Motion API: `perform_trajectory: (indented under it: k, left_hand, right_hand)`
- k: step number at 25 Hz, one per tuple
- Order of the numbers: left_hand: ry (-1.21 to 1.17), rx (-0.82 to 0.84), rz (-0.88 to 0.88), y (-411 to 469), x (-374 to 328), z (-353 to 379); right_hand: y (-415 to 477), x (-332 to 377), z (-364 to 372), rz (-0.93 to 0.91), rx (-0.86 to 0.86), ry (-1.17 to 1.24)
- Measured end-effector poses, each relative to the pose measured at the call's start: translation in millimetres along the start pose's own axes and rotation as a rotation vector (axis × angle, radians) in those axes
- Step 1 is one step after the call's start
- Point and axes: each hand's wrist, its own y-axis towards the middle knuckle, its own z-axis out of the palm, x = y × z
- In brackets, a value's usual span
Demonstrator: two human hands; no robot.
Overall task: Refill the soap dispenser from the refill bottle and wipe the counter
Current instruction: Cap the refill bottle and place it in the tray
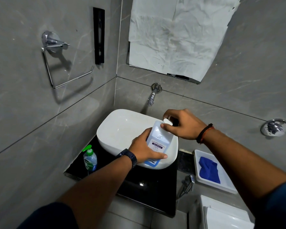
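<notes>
A pale blue refill bottle (158, 139) with a purple label is held over the right rim of the white basin (120, 129). My left hand (144, 150) grips the bottle's lower body from the left. My right hand (183, 123) pinches the white cap (167, 122) at the bottle's top. The soap dispenser (90, 158), a clear bottle with a green pump, stands upright on the black counter (149, 187) left of the basin. A blue cloth (209, 170) lies in a white tray (228, 185) to the right.
A chrome tap (153, 95) juts from the wall above the basin. A chrome towel ring (61, 63) hangs on the left wall. A white toilet cistern (224, 214) sits at the lower right, with a chrome valve (274, 127) on the right wall.
</notes>
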Motion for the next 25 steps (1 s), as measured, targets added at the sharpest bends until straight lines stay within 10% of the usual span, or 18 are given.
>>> perform_trajectory:
  k: [13, 20, 25]
  left_hand:
    - [0.349, -0.192, -0.096, 6, -15, 18]
    - [0.120, -0.273, -0.092, 25, -38, 3]
    - [0.013, -0.227, -0.039, 51, -71, -2]
  right_hand:
    - [14, 13, 17, 0.281, -0.168, -0.209]
    - [-11, -18, 38, 0.576, -0.651, 0.694]
    - [-39, -28, 96, 0.561, -0.243, 0.752]
